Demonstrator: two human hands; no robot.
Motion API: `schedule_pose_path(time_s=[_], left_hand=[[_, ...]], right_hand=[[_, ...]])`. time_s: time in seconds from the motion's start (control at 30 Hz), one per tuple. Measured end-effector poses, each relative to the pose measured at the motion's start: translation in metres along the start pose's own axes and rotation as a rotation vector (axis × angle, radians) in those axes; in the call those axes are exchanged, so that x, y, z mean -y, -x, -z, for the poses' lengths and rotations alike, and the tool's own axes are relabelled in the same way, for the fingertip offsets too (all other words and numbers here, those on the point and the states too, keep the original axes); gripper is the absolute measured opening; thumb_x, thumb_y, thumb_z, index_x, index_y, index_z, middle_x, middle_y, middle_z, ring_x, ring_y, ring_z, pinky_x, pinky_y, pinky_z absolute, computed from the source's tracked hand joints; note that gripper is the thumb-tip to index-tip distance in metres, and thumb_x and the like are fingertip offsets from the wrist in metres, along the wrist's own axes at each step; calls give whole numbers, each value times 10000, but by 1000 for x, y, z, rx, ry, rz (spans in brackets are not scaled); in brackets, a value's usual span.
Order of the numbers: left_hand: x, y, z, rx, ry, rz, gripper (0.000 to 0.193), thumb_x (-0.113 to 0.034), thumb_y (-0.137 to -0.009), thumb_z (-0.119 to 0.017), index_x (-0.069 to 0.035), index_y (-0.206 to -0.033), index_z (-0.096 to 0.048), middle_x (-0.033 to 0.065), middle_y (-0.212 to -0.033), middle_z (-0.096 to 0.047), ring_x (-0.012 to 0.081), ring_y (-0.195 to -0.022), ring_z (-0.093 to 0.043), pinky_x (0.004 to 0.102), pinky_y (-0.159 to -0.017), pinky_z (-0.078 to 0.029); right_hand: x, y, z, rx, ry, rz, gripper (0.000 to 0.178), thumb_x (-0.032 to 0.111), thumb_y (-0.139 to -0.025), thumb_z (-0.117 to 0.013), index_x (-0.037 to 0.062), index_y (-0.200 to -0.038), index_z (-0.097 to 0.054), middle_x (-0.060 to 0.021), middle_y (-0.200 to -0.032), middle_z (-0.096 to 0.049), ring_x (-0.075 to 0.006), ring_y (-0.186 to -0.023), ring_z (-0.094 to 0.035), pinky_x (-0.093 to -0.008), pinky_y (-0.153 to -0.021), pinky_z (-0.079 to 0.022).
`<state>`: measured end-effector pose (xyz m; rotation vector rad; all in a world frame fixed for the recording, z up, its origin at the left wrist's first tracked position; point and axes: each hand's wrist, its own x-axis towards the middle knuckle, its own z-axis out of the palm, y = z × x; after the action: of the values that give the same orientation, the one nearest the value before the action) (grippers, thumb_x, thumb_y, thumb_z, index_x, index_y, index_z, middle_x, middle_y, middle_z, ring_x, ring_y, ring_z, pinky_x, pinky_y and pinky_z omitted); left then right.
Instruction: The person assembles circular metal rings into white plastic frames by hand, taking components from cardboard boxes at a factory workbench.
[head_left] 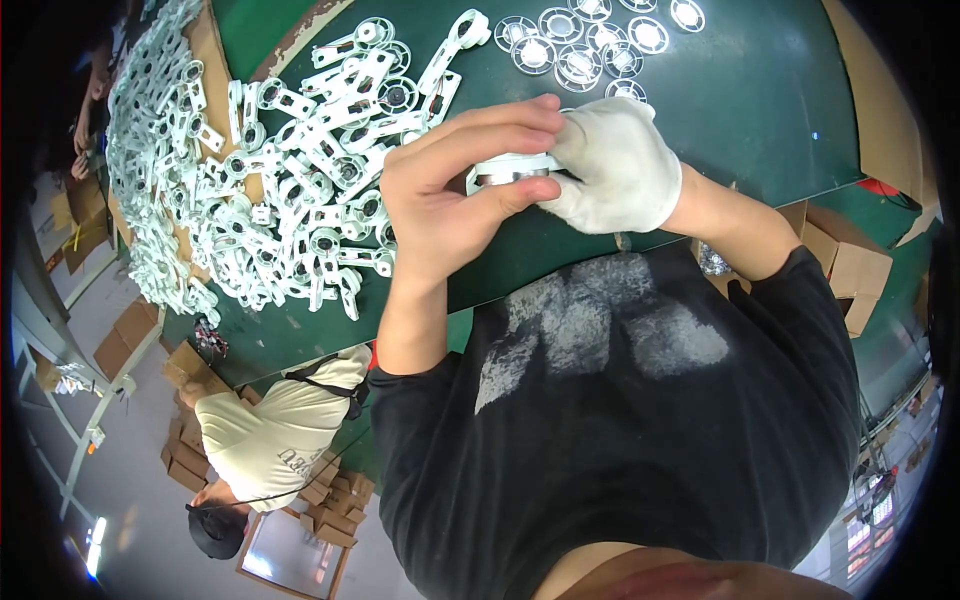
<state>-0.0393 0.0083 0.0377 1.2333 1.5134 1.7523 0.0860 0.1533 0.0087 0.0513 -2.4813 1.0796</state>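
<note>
My left hand (440, 190), bare, has its fingers and thumb closed round a white plastic part (513, 163) with a shiny metal band at its lower side. My right hand (620, 165) wears a white glove and presses its fingertips against the same part from the other side. The two hands hide most of the part. Left of them, a heap of white plastic arms (300, 170) with round, dark-centred ends lies on the green table (770, 110). Beyond my right hand are several round white spoked grilles (580, 62).
A larger pile of similar white arms (150, 160) spreads along the far left beside cardboard. Cardboard boxes (845, 255) stand off the table's right end. Another person in a pale shirt (285, 430) is beyond the near edge, close to stacked cartons (335, 505).
</note>
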Motion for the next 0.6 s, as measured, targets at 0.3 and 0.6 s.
schedule_pose_path(time_s=[0.3, 0.6], left_hand=[[-11, -43, 48, 248, -309, 381, 260, -64, -851, -772, -42, -1109, -761, 32, -1050, -631, 144, -953, -627, 260, -837, -506], [28, -152, 118, -440, -295, 393, 492, -195, -1047, -595, 5, -1475, -459, 111, -1122, -671, 187, -970, -683, 296, -854, -570]], right_hand=[[3, -23, 21, 322, 5, -412, 487, 533, -956, -596, 139, -1228, -686, -123, -850, -735, -358, -836, -722, -443, -729, -566], [-15, -20, 15, -4, 12, -343, 317, 371, -972, -620, 143, -1172, -708, -88, -907, -749, -315, -858, -733, -412, -781, -585]])
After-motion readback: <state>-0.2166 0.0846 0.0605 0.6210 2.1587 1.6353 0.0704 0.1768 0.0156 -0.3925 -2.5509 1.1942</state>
